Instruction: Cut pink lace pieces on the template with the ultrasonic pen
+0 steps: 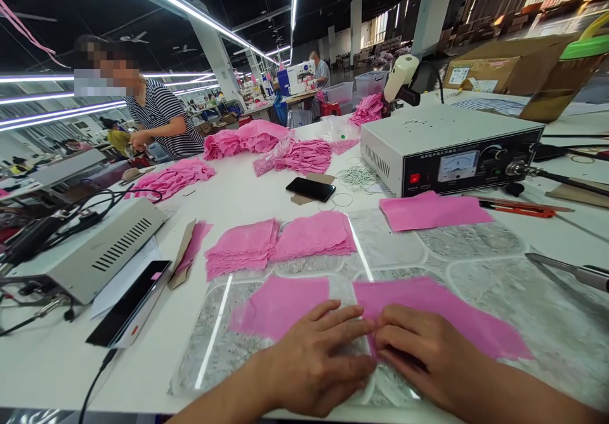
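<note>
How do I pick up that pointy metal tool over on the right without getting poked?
Grip the pointed metal tool by its thicker body, probably from the right side with the right hand. Its narrow tip points left, so reaching from there would likely meet the point. The body's far end runs out of the picture.

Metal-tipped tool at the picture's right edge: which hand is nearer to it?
Right. The right hand is at a pink piece, left of the metal-tipped tool; the left hand is farther left, beyond the right hand.
</note>
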A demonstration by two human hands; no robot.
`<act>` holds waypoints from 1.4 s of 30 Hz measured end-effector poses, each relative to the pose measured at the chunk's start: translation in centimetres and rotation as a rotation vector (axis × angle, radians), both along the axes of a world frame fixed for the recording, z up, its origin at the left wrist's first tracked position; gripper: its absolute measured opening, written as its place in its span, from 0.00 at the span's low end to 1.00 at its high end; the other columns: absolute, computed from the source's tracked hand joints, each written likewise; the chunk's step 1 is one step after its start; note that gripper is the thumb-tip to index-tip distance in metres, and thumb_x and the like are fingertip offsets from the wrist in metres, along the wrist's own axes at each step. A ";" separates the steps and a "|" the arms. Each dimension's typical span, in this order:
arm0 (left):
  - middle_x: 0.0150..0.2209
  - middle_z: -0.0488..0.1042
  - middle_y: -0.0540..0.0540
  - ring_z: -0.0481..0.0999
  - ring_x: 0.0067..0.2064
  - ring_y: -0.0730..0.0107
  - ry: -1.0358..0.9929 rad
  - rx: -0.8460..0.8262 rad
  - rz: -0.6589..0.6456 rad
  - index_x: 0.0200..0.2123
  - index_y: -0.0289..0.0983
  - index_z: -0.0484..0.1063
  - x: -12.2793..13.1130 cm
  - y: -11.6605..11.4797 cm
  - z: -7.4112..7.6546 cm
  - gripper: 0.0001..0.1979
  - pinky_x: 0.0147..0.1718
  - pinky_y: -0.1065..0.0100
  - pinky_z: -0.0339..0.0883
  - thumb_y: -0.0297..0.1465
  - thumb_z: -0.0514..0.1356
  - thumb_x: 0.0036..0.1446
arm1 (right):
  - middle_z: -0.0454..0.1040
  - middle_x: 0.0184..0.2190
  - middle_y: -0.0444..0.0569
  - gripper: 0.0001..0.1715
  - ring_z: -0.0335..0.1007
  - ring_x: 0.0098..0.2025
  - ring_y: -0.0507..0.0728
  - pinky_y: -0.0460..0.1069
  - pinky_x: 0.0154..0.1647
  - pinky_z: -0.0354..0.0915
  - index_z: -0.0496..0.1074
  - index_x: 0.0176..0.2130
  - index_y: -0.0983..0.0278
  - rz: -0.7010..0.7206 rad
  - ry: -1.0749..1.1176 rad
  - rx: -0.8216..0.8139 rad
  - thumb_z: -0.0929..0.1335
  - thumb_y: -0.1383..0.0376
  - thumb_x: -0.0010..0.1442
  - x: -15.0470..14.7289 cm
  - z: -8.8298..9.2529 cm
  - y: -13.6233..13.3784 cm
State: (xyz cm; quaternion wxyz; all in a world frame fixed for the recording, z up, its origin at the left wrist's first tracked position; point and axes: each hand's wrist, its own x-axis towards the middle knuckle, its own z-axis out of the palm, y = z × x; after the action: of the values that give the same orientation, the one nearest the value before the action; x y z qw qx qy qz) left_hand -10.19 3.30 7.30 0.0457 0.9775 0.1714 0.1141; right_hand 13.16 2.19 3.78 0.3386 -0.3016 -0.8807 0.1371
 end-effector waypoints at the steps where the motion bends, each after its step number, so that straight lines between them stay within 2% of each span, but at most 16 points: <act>1: 0.61 0.67 0.42 0.65 0.63 0.58 -0.005 0.005 0.001 0.48 0.40 0.74 0.0 0.0 0.0 0.15 0.61 0.55 0.59 0.35 0.50 0.67 | 0.71 0.27 0.47 0.16 0.67 0.27 0.53 0.47 0.26 0.61 0.71 0.31 0.64 0.003 0.009 0.010 0.60 0.70 0.68 0.0 0.0 0.0; 8: 0.61 0.67 0.43 0.64 0.63 0.59 -0.010 0.000 -0.001 0.48 0.40 0.74 0.0 0.0 0.1 0.14 0.61 0.55 0.58 0.34 0.51 0.66 | 0.71 0.26 0.48 0.17 0.66 0.26 0.52 0.46 0.25 0.61 0.71 0.30 0.64 -0.006 0.019 0.042 0.60 0.71 0.67 -0.2 0.1 -0.2; 13: 0.59 0.69 0.42 0.63 0.64 0.60 -0.036 -0.053 0.026 0.48 0.38 0.74 -0.1 0.0 0.3 0.13 0.63 0.57 0.56 0.34 0.53 0.66 | 0.73 0.31 0.49 0.12 0.71 0.31 0.53 0.47 0.30 0.67 0.72 0.38 0.62 0.033 0.050 -0.040 0.61 0.72 0.66 0.9 0.9 -0.4; 16: 0.60 0.68 0.41 0.61 0.65 0.59 -0.018 -0.109 0.063 0.54 0.36 0.71 0.0 0.1 0.6 0.16 0.64 0.56 0.55 0.35 0.54 0.66 | 0.75 0.34 0.49 0.11 0.74 0.34 0.53 0.45 0.34 0.71 0.73 0.41 0.61 -0.064 0.111 0.015 0.63 0.72 0.65 3.1 1.7 -0.5; 19: 0.64 0.62 0.43 0.57 0.67 0.58 0.065 -0.132 0.070 0.60 0.38 0.65 0.1 0.3 0.8 0.22 0.65 0.52 0.52 0.35 0.57 0.64 | 0.75 0.34 0.48 0.10 0.75 0.35 0.53 0.43 0.34 0.72 0.74 0.40 0.60 -0.247 0.136 0.109 0.64 0.71 0.64 6.1 2.0 -1.0; 21: 0.66 0.59 0.46 0.54 0.68 0.59 0.106 -0.088 0.037 0.62 0.39 0.62 0.2 0.6 0.9 0.24 0.65 0.53 0.50 0.34 0.58 0.64 | 0.75 0.33 0.48 0.09 0.75 0.34 0.53 0.43 0.32 0.72 0.75 0.39 0.60 -0.373 0.115 0.153 0.65 0.70 0.64 8.1 1.8 -1.6; 25: 0.63 0.65 0.48 0.58 0.67 0.63 0.058 0.067 -0.037 0.59 0.39 0.67 0.2 1.3 0.6 0.21 0.66 0.60 0.50 0.34 0.58 0.64 | 0.75 0.33 0.48 0.08 0.75 0.34 0.54 0.45 0.32 0.72 0.75 0.40 0.59 -0.515 0.063 0.156 0.67 0.70 0.63 10.8 0.7 -3.5; 31: 0.62 0.65 0.50 0.59 0.66 0.62 0.054 0.236 -0.121 0.59 0.40 0.68 -0.3 2.2 -0.5 0.20 0.66 0.59 0.44 0.39 0.56 0.66 | 0.72 0.35 0.49 0.12 0.73 0.37 0.54 0.46 0.35 0.71 0.73 0.43 0.60 -0.502 0.049 0.092 0.65 0.73 0.63 11.4 -0.1 -4.6; 35: 0.61 0.66 0.50 0.59 0.65 0.63 0.033 0.243 -0.150 0.58 0.40 0.69 -0.4 2.7 -0.7 0.20 0.66 0.60 0.42 0.40 0.57 0.66 | 0.72 0.35 0.49 0.11 0.72 0.37 0.54 0.46 0.36 0.71 0.73 0.41 0.61 -0.492 0.055 0.063 0.64 0.74 0.63 11.3 0.1 -4.5; 42: 0.61 0.67 0.50 0.60 0.65 0.63 0.021 0.273 -0.165 0.55 0.40 0.72 -0.1 3.0 -0.6 0.18 0.66 0.60 0.43 0.39 0.56 0.67 | 0.72 0.35 0.48 0.07 0.73 0.35 0.52 0.44 0.34 0.70 0.72 0.39 0.60 -0.555 0.103 0.013 0.66 0.71 0.64 11.6 0.4 -3.9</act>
State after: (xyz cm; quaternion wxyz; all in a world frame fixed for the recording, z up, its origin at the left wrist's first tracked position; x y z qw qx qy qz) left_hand -10.27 6.26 6.72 -0.0803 0.9865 0.0737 0.1222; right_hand 24.72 -1.68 4.20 0.4095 -0.5217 -0.7468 0.0484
